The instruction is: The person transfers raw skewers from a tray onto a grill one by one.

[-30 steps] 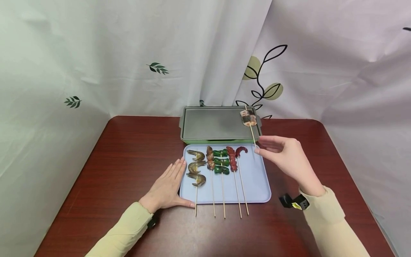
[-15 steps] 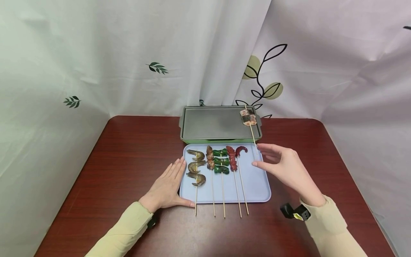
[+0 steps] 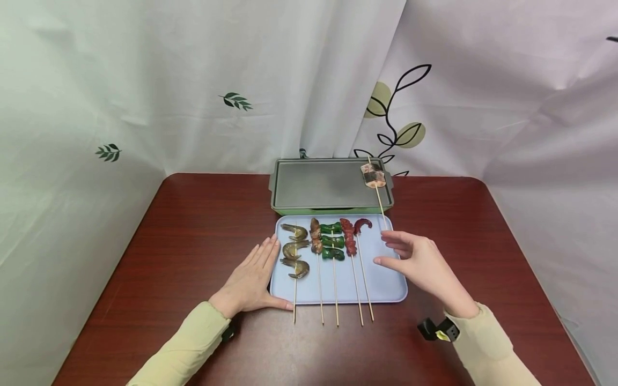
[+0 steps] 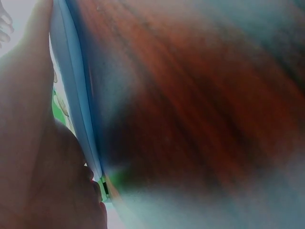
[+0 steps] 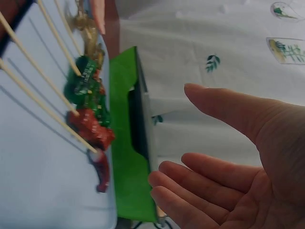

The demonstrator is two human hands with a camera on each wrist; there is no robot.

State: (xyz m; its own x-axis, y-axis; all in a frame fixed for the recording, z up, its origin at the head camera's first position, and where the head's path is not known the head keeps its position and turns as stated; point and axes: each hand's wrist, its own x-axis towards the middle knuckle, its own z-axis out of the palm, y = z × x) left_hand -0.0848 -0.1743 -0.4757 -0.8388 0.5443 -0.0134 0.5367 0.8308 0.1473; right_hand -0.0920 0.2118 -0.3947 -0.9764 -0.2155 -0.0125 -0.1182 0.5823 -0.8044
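A skewer of dark-skinned pale chunks lies on the right end of the grey grill plate, its stick slanting toward the tray. My right hand hovers over the right side of the pale blue tray, thumb and fingers apart, holding nothing. On the tray lie a shrimp skewer, a brown meat skewer, a green pepper skewer, a red meat skewer and a skewer with a dark red curled piece. My left hand rests with straight fingers against the tray's left edge.
The grill's green base stands just behind the tray. Both are on a reddish-brown wooden table. A white leaf-print curtain hangs behind the table and along its sides. Skewer sticks overhang the tray's front edge.
My right hand has let go of the stick of the skewer on the grill plate. It has moved back toward me and down over the tray. The left hand stays put.
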